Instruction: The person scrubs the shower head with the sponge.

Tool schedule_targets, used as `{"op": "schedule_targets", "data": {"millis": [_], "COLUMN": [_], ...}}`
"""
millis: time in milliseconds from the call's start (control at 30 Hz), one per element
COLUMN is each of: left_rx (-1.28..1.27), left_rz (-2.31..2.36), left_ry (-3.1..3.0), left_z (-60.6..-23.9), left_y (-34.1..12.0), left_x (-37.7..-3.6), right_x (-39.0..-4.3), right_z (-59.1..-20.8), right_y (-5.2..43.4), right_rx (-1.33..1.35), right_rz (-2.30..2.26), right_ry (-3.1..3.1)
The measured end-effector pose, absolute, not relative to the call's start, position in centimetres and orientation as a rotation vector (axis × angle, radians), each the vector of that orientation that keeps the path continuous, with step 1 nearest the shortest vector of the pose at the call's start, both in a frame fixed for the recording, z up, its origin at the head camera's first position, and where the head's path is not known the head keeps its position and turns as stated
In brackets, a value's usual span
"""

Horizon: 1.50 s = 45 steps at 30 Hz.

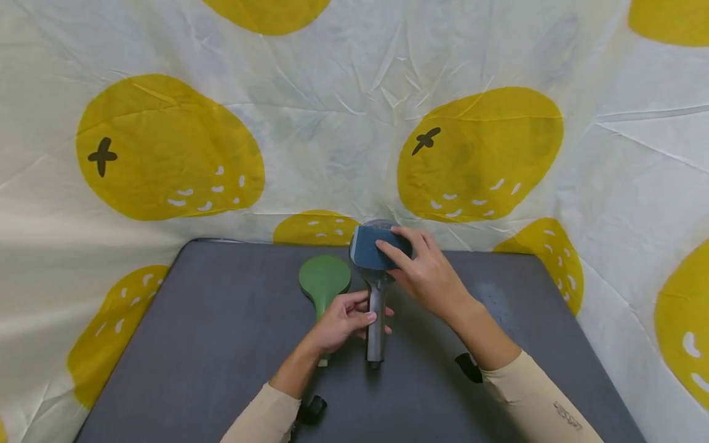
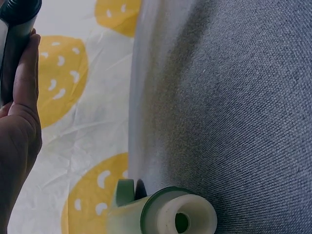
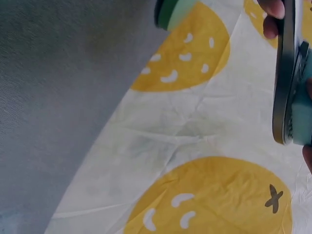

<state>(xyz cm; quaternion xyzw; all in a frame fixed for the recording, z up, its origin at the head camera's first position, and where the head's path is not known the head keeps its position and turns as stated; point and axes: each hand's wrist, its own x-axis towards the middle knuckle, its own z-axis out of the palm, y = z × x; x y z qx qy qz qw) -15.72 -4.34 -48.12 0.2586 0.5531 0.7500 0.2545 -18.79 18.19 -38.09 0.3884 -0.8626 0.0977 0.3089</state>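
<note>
We steady the grey shower head [image 1: 376, 295] mid-table, our left hand [image 1: 343, 320] wrapping its handle; at twelve o'clock our right hand [image 1: 426, 271] presses a blue sponge [image 1: 372, 253], seemingly scrubbing. Next: keep firm strokes.

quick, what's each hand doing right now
Left hand: grips the handle of the grey shower head.
Right hand: presses a blue sponge on the head's face, fingers curled over it.
</note>
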Motion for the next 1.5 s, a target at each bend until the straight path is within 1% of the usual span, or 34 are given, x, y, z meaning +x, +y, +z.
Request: {"op": "schedule_targets", "data": {"millis": [333, 533, 967, 1100, 1267, 1500], "left_rx": [0.705, 0.713, 0.703, 0.688, 0.715, 0.717], "left_rz": [2.031, 2.047, 2.117, 2.157, 2.175, 2.131], "left_ry": [1.526, 1.565, 1.540, 1.473, 1.442, 1.470], "left_z": [-48.1, -48.1, -47.6, -47.5, -47.6, -47.5], "left_y": [-4.2, -4.1, -4.3, -4.5, -4.5, -4.6], "left_x": [-15.6, -15.6, -16.1, -16.2, -16.1, -16.0], "right_x": [-20.5, -19.5, -16.1, -15.1, -15.1, -16.2], "right_z": [-36.6, -37.2, -41.3, -42.0, -41.8, -40.2], "right_y": [18.7, 18.9, 19.1, 19.3, 19.0, 18.6], "right_rx": [0.926, 0.988, 1.057, 1.061, 1.055, 1.041], "right_rz": [0.331, 0.296, 0.321, 0.301, 0.272, 0.220], "right_ry": [-2.291, -2.254, -2.268, -2.317, -2.296, -2.284]}}
